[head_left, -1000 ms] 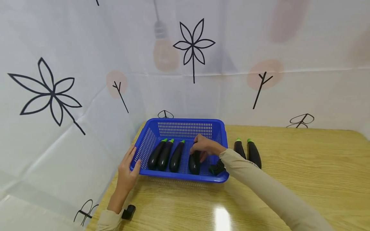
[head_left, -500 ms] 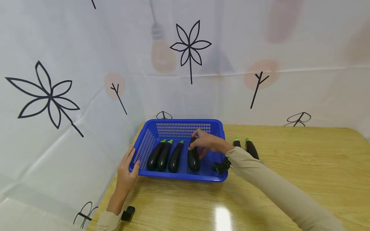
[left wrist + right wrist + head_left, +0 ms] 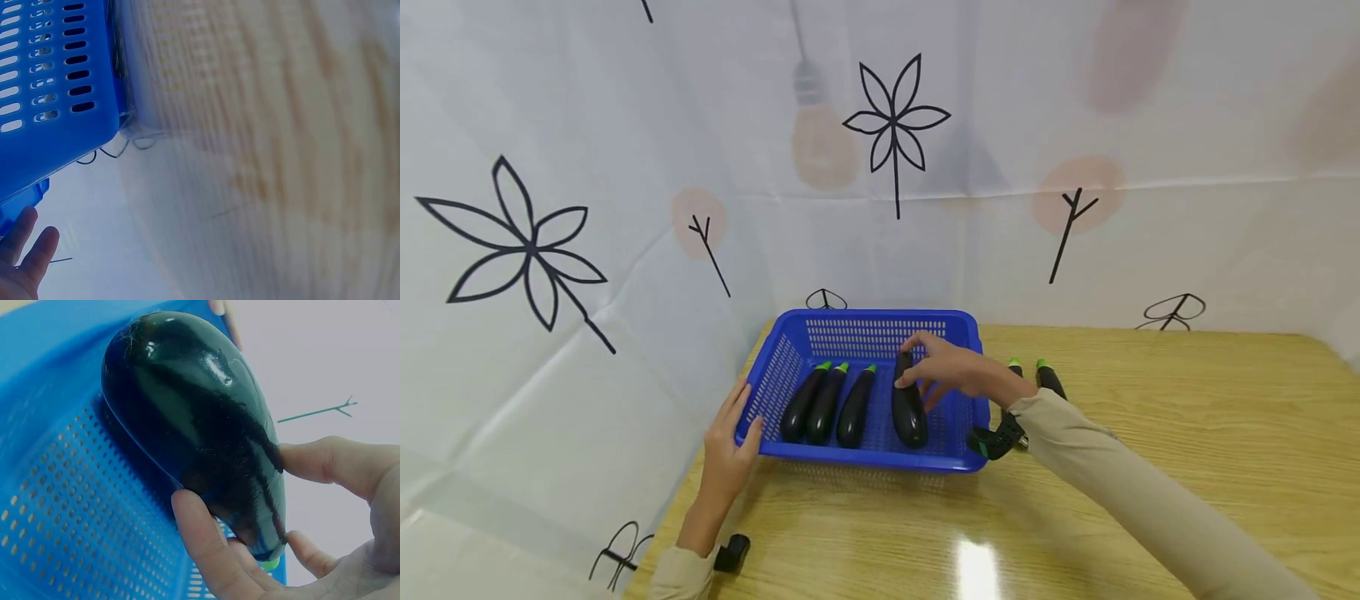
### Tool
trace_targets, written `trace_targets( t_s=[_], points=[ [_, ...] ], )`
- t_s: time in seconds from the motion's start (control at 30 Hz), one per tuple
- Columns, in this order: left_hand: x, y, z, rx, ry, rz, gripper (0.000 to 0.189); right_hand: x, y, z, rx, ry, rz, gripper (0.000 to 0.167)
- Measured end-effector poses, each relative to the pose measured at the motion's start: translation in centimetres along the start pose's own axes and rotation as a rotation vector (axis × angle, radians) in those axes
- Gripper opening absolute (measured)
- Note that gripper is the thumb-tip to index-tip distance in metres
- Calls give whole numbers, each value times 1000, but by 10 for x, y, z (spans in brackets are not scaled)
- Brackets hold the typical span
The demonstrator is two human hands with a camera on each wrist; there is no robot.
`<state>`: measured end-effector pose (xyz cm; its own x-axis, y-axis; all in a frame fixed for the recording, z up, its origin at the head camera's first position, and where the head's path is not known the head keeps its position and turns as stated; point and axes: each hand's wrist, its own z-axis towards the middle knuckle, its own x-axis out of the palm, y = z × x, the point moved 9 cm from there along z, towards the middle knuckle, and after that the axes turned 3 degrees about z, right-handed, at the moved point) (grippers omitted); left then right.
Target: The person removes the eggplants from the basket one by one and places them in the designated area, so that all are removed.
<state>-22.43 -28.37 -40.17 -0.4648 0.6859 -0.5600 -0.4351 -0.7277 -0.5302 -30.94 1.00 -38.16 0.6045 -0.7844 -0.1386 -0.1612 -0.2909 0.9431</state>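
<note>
My right hand holds a dark, glossy eggplant over the right part of a blue plastic basket. In the right wrist view thumb and fingers grip this eggplant around its narrow, stem end, while the thick end points away from the palm. Three more eggplants lie side by side in the left half of the basket, green stems toward the back. At the basket's left front corner rests my left hand, fingers extended along the outside and thumb at the rim. The left wrist view shows straight fingers beside the blue basket.
Two eggplants lie on the wooden table right of the basket, partly hidden by my right forearm. A white cloth wall with plant drawings stands behind and to the left. A black strap device hangs at my right wrist.
My right hand has shifted up its eggplant toward the stem end and slightly right. The eggplant has tilted, its thick end swinging right. My left hand stays at the basket.
</note>
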Motion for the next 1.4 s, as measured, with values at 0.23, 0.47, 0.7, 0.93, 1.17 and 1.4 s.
trace_targets(
  t_s=[0.23, 0.47, 0.7, 0.93, 1.17, 1.4],
  points=[
    [0, 1, 1, 18, -5, 0, 54, -3, 1, -7, -21, 9, 9, 63],
    [0, 2, 2, 22, -7, 7, 53, -11, 3, -15, -36, -3, 15, 63],
    [0, 2, 3, 42, -15, -6, 53, -15, 8, -25, -60, 2, 16, 64],
    [-2, 2, 1, 24, -16, -7, 54, -22, 8, -33, -60, -19, -9, 64],
    [-3, 1, 2, 50, -24, -8, 54, -32, 4, -41, -62, -17, -23, 67],
    [-4, -2, 1, 79, -32, -15, 53, -40, -1, -48, -65, -20, -11, 68]
  ],
)
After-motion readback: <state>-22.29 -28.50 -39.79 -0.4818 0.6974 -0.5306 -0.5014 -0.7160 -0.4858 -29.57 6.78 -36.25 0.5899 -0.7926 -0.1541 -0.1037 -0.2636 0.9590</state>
